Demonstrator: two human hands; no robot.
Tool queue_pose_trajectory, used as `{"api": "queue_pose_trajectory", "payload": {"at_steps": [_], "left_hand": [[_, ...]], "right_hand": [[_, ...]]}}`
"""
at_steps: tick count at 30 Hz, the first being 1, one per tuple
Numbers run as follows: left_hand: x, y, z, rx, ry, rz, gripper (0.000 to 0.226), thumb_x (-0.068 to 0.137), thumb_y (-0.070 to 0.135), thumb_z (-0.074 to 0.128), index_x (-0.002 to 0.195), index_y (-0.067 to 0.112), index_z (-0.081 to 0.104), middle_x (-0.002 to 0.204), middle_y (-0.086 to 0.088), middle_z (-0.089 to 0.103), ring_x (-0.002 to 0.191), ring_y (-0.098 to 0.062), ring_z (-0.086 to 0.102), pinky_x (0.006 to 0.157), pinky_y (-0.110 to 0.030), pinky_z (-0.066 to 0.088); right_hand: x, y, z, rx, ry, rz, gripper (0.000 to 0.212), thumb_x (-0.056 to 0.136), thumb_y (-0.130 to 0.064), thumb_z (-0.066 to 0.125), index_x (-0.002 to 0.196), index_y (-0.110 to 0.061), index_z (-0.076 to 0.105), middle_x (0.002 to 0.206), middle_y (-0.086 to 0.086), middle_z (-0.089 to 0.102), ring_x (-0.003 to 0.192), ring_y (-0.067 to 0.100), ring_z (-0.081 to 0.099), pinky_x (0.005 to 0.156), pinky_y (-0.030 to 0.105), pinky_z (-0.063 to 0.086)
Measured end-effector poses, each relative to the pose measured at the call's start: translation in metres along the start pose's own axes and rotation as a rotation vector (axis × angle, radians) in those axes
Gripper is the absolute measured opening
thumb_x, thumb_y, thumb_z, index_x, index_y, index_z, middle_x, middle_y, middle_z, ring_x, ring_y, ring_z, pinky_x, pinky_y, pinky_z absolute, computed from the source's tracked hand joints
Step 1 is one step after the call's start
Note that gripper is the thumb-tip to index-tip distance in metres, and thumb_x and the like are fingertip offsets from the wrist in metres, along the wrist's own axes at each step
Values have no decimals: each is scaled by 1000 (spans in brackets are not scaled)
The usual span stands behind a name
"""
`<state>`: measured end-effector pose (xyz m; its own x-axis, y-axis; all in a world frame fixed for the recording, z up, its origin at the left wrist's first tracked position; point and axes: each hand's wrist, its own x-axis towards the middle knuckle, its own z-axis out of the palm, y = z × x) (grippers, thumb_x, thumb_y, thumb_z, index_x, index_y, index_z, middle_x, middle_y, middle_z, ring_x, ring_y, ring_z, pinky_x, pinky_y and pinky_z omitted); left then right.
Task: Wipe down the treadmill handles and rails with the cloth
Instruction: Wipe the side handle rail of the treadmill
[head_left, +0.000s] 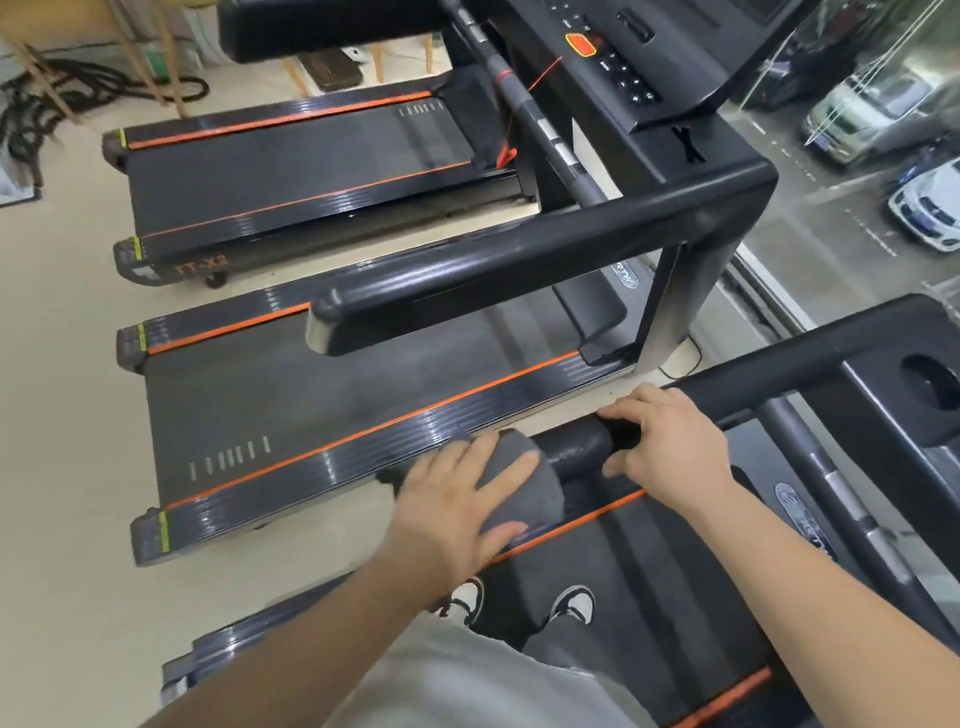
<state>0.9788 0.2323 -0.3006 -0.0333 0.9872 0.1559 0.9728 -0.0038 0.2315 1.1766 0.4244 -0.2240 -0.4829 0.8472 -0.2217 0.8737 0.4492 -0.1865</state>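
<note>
I stand on a black treadmill whose left handle rail (576, 448) runs from lower left up to the console at right. A grey cloth (519, 480) is draped over the rail's free end. My left hand (457, 506) lies over the cloth with fingers spread and curved around it, gripping it against the rail. My right hand (670, 441) grips the bare rail just to the right of the cloth, thumb under and fingers over the top.
A second treadmill's handle rail (519, 270) and belt (337, 400) lie just to the left, and a third treadmill (291, 161) stands beyond. A cup holder (930, 379) sits in my console at right. A window shows parked cars at upper right. My shoes (467, 597) rest on the belt.
</note>
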Motion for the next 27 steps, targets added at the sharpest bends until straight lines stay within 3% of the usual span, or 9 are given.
{"api": "queue_pose_trajectory", "payload": {"at_steps": [5,9,11,13,16,18,20,24,27], "left_hand": [[-35,-26,5,-336,58,-115,70,92,64,63,152,33,47,150,-6,49,125,-30,54,102,-47,51],[27,-5,-12,-260,-199,-305,70,93,79,36,155,48,31,138,6,56,123,-24,56,98,-41,51],[64,11,-7,-162,-304,-261,72,95,79,28,157,45,23,137,-2,58,123,-30,59,95,-44,52],[82,35,-2,-54,-287,-232,75,96,76,28,160,38,19,137,-9,56,118,-35,59,91,-47,51],[63,68,11,148,-178,-121,75,98,65,43,161,32,19,151,-20,44,123,-42,51,101,-57,41],[50,73,22,193,-102,-20,77,96,56,58,160,34,22,161,-23,31,135,-45,42,111,-63,29],[61,75,27,167,-83,40,79,94,53,64,159,35,23,163,-22,28,137,-46,40,112,-64,27],[134,111,30,132,-173,141,82,98,56,55,162,36,8,166,-23,18,134,-44,39,106,-57,37],[200,155,41,162,-236,117,82,102,61,42,163,34,-6,167,-24,8,138,-45,35,105,-55,38]], "right_hand": [[-1,0,2,38,11,15,70,61,-35,93,126,-42,69,113,-22,58,118,8,45,81,29,43],[-3,-1,2,34,-8,12,69,66,-36,91,130,-42,66,114,-20,56,119,10,44,81,29,42],[-5,-2,1,0,-20,-11,68,69,-39,89,132,-42,64,118,-18,57,121,11,44,87,30,45],[-7,7,0,53,-39,-37,62,76,-40,84,134,-41,63,126,-20,59,127,10,46,99,32,46],[-11,31,-6,468,-41,58,51,90,-28,74,138,-38,61,137,-19,62,131,4,53,113,35,43],[-17,52,-8,599,108,138,37,96,-22,67,131,-32,66,126,-14,68,119,5,62,109,38,48],[-24,72,-12,664,242,247,26,98,-19,62,120,-29,71,114,-11,69,105,9,66,101,38,52],[-33,114,-23,755,220,376,22,101,-19,58,116,-28,71,110,-11,71,98,-4,62,82,12,45],[-41,150,-30,732,189,416,24,101,-22,56,120,-26,71,111,-12,71,103,6,65,93,26,52]]}}
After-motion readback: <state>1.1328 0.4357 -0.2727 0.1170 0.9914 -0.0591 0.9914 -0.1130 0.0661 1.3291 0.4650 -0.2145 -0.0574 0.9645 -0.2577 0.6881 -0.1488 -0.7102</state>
